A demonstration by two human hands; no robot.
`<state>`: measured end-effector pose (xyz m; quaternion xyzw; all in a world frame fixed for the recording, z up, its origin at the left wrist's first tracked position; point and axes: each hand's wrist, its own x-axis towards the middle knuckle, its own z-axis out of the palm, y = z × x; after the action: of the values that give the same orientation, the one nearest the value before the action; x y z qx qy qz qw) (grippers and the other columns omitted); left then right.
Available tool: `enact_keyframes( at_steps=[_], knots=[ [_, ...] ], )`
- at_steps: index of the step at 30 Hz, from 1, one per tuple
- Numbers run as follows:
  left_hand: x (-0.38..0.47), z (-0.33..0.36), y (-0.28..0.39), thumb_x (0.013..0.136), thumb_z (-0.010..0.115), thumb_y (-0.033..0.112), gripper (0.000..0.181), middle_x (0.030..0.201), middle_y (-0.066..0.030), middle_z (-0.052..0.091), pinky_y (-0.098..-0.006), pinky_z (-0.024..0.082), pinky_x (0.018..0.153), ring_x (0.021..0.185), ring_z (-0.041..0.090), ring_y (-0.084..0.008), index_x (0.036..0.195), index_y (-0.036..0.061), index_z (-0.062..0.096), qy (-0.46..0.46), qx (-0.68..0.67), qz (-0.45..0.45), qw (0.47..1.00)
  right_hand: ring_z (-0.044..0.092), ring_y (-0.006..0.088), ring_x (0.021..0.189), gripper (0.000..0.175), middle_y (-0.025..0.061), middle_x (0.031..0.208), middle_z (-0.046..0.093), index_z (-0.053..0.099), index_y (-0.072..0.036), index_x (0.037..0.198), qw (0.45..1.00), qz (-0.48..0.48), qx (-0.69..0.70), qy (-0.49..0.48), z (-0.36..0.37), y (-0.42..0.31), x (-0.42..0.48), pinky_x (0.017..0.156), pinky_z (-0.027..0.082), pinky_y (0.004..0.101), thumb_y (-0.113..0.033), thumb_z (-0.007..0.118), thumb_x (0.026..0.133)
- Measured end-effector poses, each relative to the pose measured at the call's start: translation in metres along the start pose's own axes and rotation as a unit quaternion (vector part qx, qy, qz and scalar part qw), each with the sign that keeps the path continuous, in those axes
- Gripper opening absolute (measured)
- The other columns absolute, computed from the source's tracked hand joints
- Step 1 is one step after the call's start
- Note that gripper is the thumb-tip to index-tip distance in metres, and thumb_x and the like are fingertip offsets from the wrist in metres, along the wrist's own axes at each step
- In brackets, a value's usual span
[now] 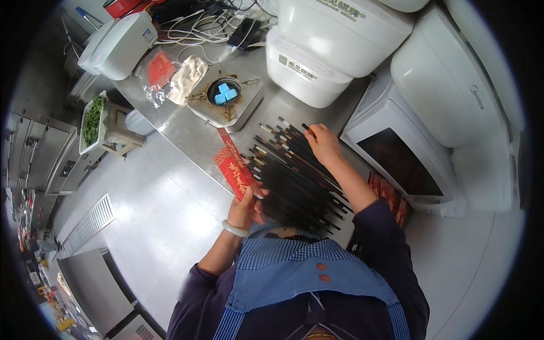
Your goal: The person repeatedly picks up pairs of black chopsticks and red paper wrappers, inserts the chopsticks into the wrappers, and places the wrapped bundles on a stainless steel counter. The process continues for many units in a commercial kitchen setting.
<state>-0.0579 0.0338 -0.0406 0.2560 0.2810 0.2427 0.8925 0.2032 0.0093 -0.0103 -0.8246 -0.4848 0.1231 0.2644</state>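
My left hand [243,207], a pale bangle at its wrist, grips red paper chopstick sleeves [236,171] printed with gold writing at the near left edge of the steel table. Many dark chopsticks [297,170] lie in a broad, loose pile to the right of the sleeves, with pale and metallic bands near their far ends. Over the pile's far right corner, my right hand [321,142] has its fingers closed on the end of a dark chopstick [309,130]. How much of that stick lies under the hand cannot be told.
Beyond the pile stands a small metal burner [231,102] with blue blocks [225,94] in its bowl. A cloth [188,78] and a plastic bag of red paper [159,70] lie beside it. White appliances [310,70] and a microwave oven [403,157] border the right side. More red sleeves [386,193] sit by the microwave.
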Motion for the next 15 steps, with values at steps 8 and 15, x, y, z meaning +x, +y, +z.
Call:
enact_keyframes(
  at_steps=[8, 15],
  knots=[
    [-0.001, 0.0, -0.001, 0.086, 0.047, 0.032, 0.039, 0.091, -0.0096, 0.059, -0.02, 0.041, 0.049, 0.053, 0.045, -0.0077, 0.109, 0.0006, 0.045, 0.023, -0.008, -0.01, 1.0, 0.054, 0.0316, 0.08, 0.011, 0.0138, 0.084, 0.053, 0.053, -0.003, 0.081, 0.994, -0.002, -0.1, -0.035, 0.048, 0.041, 0.011, 0.069, 0.044, 0.0393, -0.013, 0.055, 0.076],
    [0.003, 0.007, 0.004, 0.086, 0.048, 0.03, 0.036, 0.094, -0.0117, 0.058, -0.0194, 0.04, 0.049, 0.053, 0.046, -0.0085, 0.108, 0.0011, 0.046, 0.015, 0.04, 0.029, 0.999, 0.056, 0.032, 0.081, 0.009, 0.015, 0.085, 0.055, 0.054, -0.004, 0.084, 0.986, 0.036, -0.155, -0.056, 0.025, 0.015, 0.012, 0.069, 0.045, 0.0388, -0.01, 0.051, 0.077]
  ],
)
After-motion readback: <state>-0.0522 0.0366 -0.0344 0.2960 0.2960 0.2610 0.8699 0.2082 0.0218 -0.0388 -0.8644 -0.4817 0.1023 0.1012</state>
